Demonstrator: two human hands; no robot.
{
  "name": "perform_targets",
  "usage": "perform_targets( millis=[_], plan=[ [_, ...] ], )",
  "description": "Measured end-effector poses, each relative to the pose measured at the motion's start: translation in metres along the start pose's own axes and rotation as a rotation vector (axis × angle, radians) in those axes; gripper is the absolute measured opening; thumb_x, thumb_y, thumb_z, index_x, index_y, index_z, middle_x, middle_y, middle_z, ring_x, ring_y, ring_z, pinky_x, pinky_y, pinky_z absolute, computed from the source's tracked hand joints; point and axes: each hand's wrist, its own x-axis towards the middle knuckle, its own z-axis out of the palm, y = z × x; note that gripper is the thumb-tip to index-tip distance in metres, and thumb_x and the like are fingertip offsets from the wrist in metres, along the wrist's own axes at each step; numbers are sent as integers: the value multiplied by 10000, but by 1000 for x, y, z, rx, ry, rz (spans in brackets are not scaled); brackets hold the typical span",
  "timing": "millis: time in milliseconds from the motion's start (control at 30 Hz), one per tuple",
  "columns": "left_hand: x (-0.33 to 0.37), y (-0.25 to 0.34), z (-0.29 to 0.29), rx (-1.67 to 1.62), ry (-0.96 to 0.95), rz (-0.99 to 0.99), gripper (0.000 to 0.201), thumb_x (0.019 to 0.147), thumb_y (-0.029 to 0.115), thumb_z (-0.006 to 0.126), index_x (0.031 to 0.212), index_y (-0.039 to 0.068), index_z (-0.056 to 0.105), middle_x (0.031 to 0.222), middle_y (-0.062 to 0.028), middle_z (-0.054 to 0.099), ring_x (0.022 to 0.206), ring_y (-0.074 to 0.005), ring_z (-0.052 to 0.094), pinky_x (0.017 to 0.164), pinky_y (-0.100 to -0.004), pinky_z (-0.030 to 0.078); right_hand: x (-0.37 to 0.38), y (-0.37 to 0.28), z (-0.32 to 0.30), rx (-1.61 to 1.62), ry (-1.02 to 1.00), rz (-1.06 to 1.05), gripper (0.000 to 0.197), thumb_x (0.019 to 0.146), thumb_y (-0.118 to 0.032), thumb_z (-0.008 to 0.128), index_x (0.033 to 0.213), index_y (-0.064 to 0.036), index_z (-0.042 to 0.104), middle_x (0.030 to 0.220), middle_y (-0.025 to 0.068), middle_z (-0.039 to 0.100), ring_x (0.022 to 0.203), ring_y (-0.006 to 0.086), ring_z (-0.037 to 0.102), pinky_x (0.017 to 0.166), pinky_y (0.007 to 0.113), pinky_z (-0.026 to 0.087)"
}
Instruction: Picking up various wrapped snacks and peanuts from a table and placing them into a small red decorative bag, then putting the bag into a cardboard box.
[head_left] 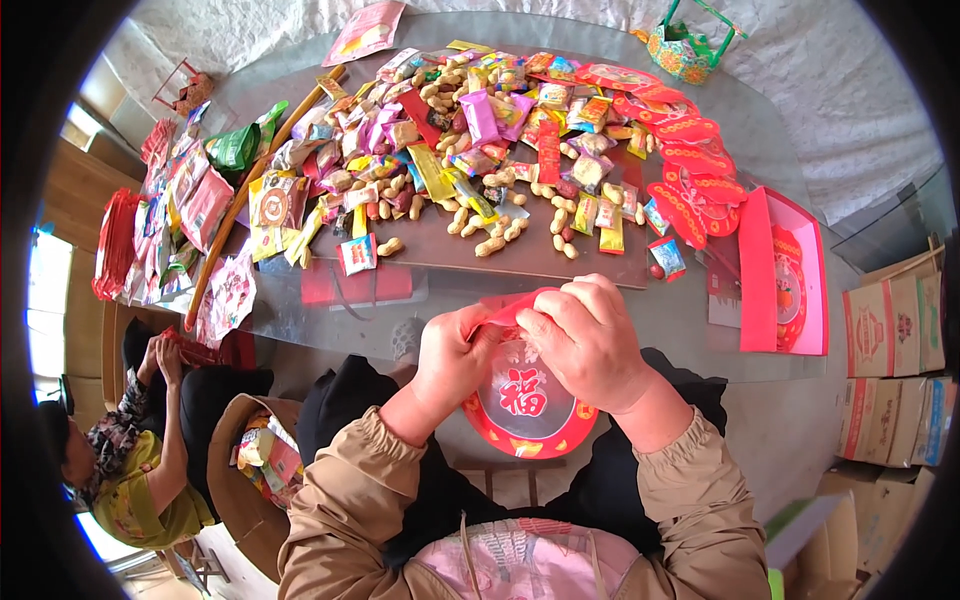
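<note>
A round red candy pouch (530,448) with a see-through front and a red printed character hangs over my lap, in front of the table edge. My left hand (450,365) pinches one side of its top between thumb and fingers. On the other side, my right hand (588,335) grips the red top edge with curled fingers. No contents can be made out through its transparent window. Just beyond my hands, a heap of wrapped candies (480,118) and peanuts (497,240) covers a brown board (560,266) on the table.
Similar red pouches (700,160) fan out at the right, beside a red box (755,270). A wooden stick (235,205) separates the heap from bags (205,200) at the left. Another person (150,455) sits at the left near a carton (235,480). Cardboard boxes (895,325) stand at the right.
</note>
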Motion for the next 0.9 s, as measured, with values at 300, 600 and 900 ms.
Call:
perform_targets(
  millis=[300,600,900],
  plan=[
    [5,28,-12,256,-80,149,360,765,270,876,913,-5,695,786,-183,644,715,-384,622,634,-414,494,-2,2,4,56,-55,111,125,844,-113,717,908,-107,610,930,23,647,898,242,614,880,436,443],
    [5,22,-21,400,-73,226,424,732,167,880,671,13,490,636,-148,495,577,-364,498,527,-430,395,0,-1,2,174,-128,231,127,858,-128,729,888,-76,617,814,69,649,801,278,623,882,434,435],
    [9,27,-31,440,-8,259,262,717,125,886,772,24,651,667,-111,584,598,-309,581,546,-385,458,-6,6,5,291,-217,361,156,902,-132,705,863,-52,576,780,114,652,796,327,652,989,488,453]
  ],
)
